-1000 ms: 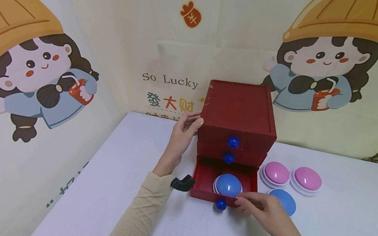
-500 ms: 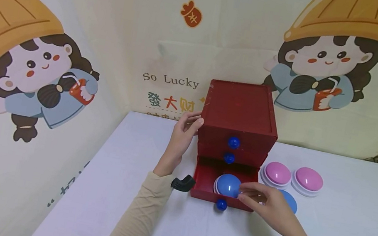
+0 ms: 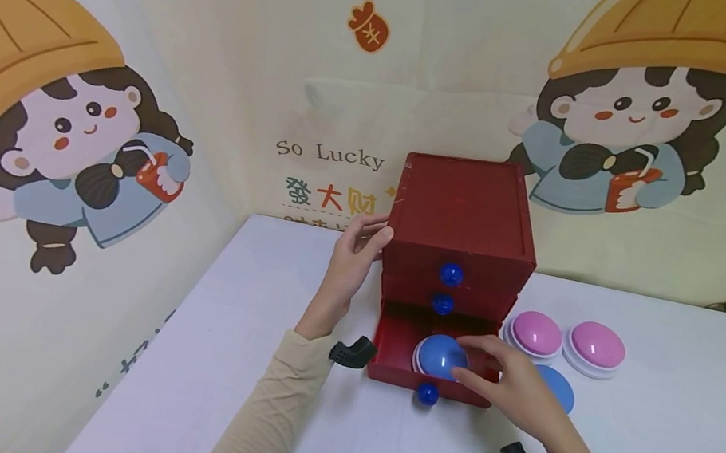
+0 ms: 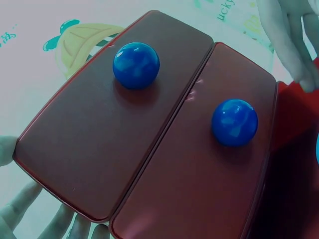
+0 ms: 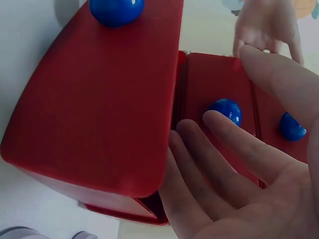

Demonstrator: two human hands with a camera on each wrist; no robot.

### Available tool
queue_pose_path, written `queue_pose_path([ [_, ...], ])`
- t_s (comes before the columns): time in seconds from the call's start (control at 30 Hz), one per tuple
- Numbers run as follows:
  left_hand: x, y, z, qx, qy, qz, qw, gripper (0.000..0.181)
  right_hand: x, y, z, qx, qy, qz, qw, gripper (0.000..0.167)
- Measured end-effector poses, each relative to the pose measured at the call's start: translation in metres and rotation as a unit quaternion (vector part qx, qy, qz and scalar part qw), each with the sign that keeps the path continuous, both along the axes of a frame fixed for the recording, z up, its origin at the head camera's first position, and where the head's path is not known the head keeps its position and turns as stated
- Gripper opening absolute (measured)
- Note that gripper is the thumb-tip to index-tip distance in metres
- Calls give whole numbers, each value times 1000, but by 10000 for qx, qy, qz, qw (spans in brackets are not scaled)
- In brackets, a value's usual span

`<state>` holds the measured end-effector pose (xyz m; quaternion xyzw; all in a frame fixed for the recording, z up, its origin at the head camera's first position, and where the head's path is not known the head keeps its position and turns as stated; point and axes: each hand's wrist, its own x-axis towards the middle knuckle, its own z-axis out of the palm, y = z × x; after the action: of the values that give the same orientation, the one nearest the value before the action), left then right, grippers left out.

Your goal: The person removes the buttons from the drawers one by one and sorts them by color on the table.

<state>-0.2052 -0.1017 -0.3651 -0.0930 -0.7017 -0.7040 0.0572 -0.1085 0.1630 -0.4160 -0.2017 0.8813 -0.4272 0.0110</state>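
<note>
A red drawer cabinet (image 3: 465,204) stands on the table, its bottom drawer (image 3: 391,376) pulled out and the upper two closed. Inside that drawer sits a blue dome-topped disc (image 3: 439,355) with a white base. My right hand (image 3: 518,379) is over the drawer's right side, thumb and fingers spread beside the dome; whether they touch it cannot be told. In the right wrist view its fingers (image 5: 234,174) are extended, partly behind the drawer front. My left hand (image 3: 350,265) rests against the cabinet's left side, thumb at the front edge and fingers (image 4: 60,221) spread.
Two pink dome-topped discs (image 3: 537,334) stand right of the cabinet. Another blue disc (image 3: 555,388) lies nearer, partly hidden by my right hand. Blue ball knobs (image 3: 427,394) stick out from the drawers. A printed cloth wall (image 3: 253,61) rises behind the white table (image 3: 247,303).
My right hand has left the drawer's front edge, risen and moved over the drawer beside the blue dome, its fingers spreading wider. The left hand has stayed at the cabinet's side.
</note>
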Motion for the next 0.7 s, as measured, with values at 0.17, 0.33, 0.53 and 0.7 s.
queue_pose_path([
  [0.17, 0, -1, 0, -32, -10, 3, 10000, 40, -7, -5, -3, 231, 118, 55, 9996, 51],
  [0.33, 0, -1, 0, -54, 1, -33, 10000, 40, -14, -9, -5, 271, 172, 77, 9995, 51],
  [0.53, -1, 0, 1, -62, -90, -57, 9999, 41, -19, -14, -9, 330, 158, 144, 9992, 52],
  [0.7, -2, -1, 3, -143, -155, -98, 9997, 43, -22, -17, -11, 380, 77, 221, 9990, 54],
])
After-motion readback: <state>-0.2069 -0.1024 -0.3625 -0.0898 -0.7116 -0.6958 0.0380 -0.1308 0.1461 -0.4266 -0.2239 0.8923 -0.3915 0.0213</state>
